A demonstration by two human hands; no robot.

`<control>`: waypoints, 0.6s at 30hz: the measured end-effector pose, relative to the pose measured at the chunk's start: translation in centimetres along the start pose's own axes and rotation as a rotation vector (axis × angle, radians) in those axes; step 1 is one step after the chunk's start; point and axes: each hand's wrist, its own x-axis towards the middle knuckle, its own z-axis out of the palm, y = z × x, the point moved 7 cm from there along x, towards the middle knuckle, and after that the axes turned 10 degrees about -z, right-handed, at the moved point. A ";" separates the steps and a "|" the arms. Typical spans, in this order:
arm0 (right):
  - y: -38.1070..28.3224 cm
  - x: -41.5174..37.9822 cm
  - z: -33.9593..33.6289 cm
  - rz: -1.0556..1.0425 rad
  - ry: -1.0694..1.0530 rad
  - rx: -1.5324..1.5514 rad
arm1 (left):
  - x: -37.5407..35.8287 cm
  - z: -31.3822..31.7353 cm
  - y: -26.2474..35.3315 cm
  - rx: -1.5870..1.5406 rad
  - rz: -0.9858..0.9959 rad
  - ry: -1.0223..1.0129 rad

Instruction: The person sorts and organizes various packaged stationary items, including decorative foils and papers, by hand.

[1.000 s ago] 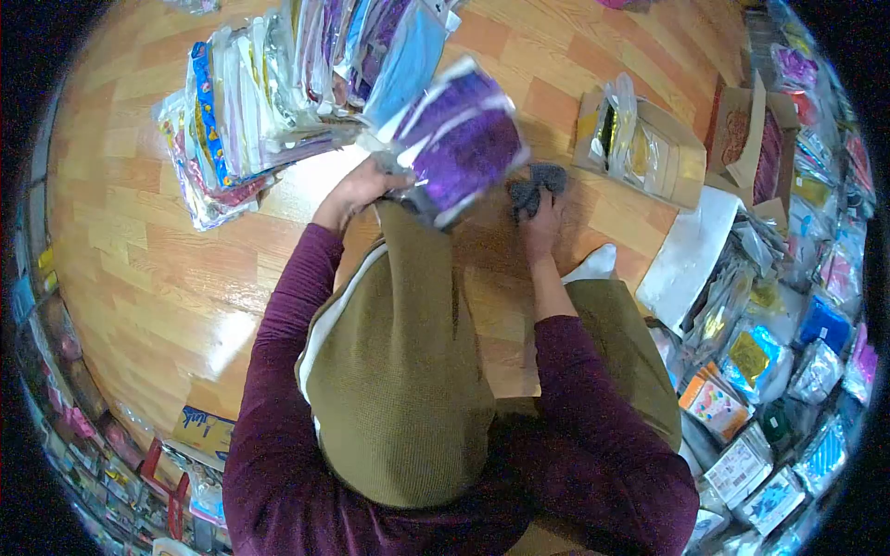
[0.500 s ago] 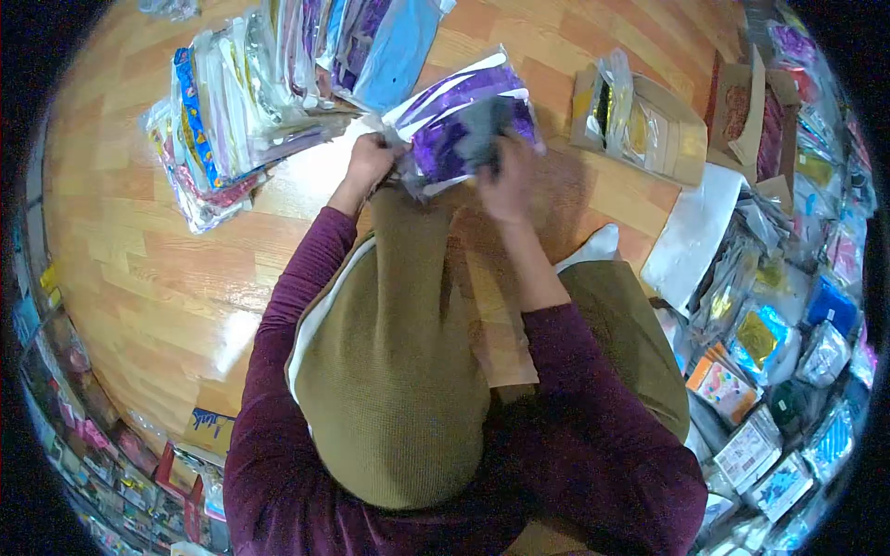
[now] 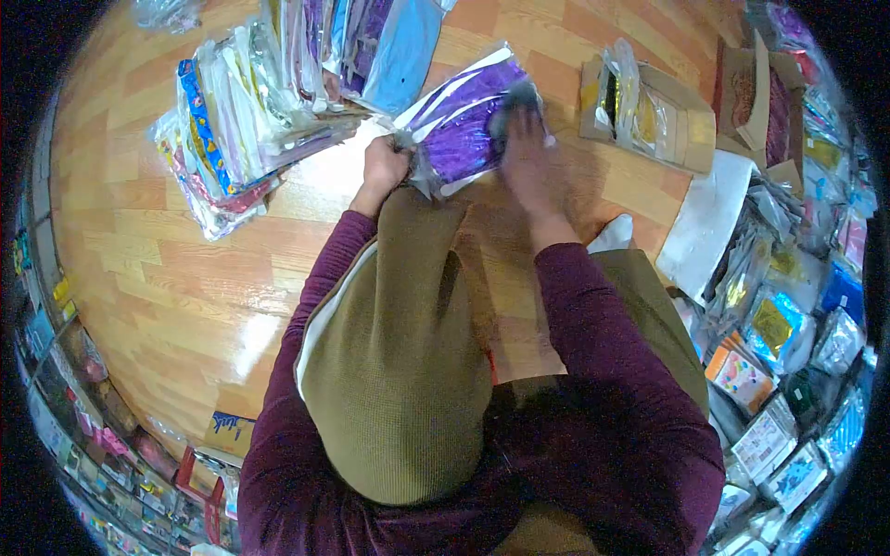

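A clear plastic package with purple shiny contents and white stripes (image 3: 464, 139) lies in front of me, just beyond my knee. My left hand (image 3: 385, 164) is closed on its near left end, where the plastic bunches up. On the package's right side rests a dark grey cloth (image 3: 521, 96), slightly blurred. My right hand (image 3: 530, 157) is closed over that cloth and presses it to the plastic; its fingertips are partly hidden.
Stacked plastic-wrapped packages (image 3: 236, 116) fan out at the upper left, a blue one (image 3: 403, 60) among them. To the right stand an open cardboard box (image 3: 681, 125) and a second box (image 3: 742, 102). Many packets (image 3: 765, 445) pile along the right edge.
My right hand has slid the grey cloth from the package's middle toward its right edge. My left hand keeps its hold and has shifted slightly right in view.
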 end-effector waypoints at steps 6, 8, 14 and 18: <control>6.6 -0.5 1.2 0.518 -0.473 0.296 | -0.3 -0.1 0.2 -0.156 -0.116 -0.133; 5.5 -0.2 1.6 0.394 -0.294 0.307 | -0.9 -0.2 0.8 -0.332 -0.204 -0.208; -7.8 0.8 8.0 0.388 -0.355 0.861 | 0.1 0.0 0.0 -0.191 -0.097 -0.171; -8.8 2.0 5.6 -0.324 -0.059 0.128 | 1.0 0.6 -0.2 0.019 -0.066 -0.188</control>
